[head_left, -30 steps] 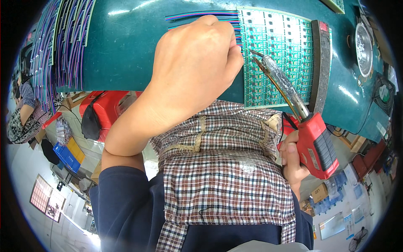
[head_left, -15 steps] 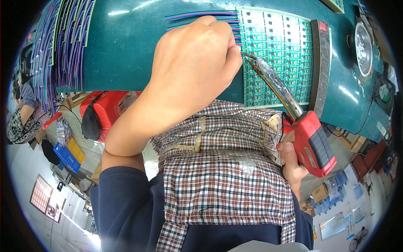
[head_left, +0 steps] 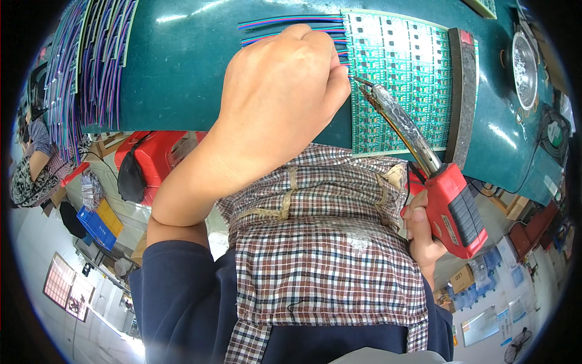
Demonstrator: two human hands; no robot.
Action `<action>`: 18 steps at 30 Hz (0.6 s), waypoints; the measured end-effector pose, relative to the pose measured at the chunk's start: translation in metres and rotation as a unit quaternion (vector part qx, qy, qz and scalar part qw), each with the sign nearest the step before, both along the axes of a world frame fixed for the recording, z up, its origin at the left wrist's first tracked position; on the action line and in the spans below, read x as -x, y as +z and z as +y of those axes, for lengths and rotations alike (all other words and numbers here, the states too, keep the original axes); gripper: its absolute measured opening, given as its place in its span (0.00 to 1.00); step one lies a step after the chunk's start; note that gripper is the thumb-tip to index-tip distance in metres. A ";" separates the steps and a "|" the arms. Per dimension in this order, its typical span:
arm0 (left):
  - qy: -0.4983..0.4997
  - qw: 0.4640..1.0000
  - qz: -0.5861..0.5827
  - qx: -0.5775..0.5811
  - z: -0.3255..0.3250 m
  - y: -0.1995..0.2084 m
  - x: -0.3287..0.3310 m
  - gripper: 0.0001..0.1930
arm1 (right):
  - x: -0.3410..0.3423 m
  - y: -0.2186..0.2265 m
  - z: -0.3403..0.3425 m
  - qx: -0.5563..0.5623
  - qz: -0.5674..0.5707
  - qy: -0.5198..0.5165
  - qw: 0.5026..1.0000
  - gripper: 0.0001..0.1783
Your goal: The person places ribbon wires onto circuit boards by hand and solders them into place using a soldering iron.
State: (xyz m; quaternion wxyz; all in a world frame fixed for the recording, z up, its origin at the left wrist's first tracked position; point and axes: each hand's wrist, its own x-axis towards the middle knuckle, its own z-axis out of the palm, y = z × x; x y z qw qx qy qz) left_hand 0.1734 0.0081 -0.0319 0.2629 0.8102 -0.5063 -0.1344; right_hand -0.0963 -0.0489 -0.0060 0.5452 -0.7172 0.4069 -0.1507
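My left hand [head_left: 285, 85] is closed at the left edge of a green circuit board panel [head_left: 400, 91], with thumb and fingertips pinched by the solder pads. Coloured wires [head_left: 291, 22] run leftward from that edge, and some pass under the hand; the pinched wire ends are mostly hidden. My right hand [head_left: 422, 233] grips a soldering iron [head_left: 448, 200] by its red and black handle. Its long metal barrel slants up and left, and the bent tip lies over the panel's left edge, just right of my left thumb.
A dark bar [head_left: 462, 100] lies across the panel's right side. Wired board strips [head_left: 100, 60] are stacked at the table's left. A round metal dish [head_left: 525, 70] and a small fan [head_left: 555, 134] are at the right. A red stool [head_left: 159, 161] stands beyond the table's near edge.
The soldering iron has shifted slightly right, its tip a little farther from my left thumb. My left hand has stayed almost still.
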 end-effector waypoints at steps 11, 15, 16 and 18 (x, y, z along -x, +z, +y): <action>-0.006 1.000 0.010 0.005 0.000 0.000 -0.001 0.08 | -0.002 0.000 0.000 0.010 0.008 0.005 1.000 0.04; -0.009 1.000 0.009 0.003 0.001 0.000 -0.001 0.08 | 0.003 0.001 0.002 -0.006 -0.004 -0.026 1.000 0.06; -0.008 1.000 0.009 0.004 0.001 -0.001 -0.001 0.08 | 0.005 0.001 0.003 -0.007 0.010 -0.026 1.000 0.06; -0.008 1.000 0.007 0.000 0.001 -0.001 -0.001 0.08 | 0.005 0.001 0.005 0.003 0.020 -0.029 0.999 0.07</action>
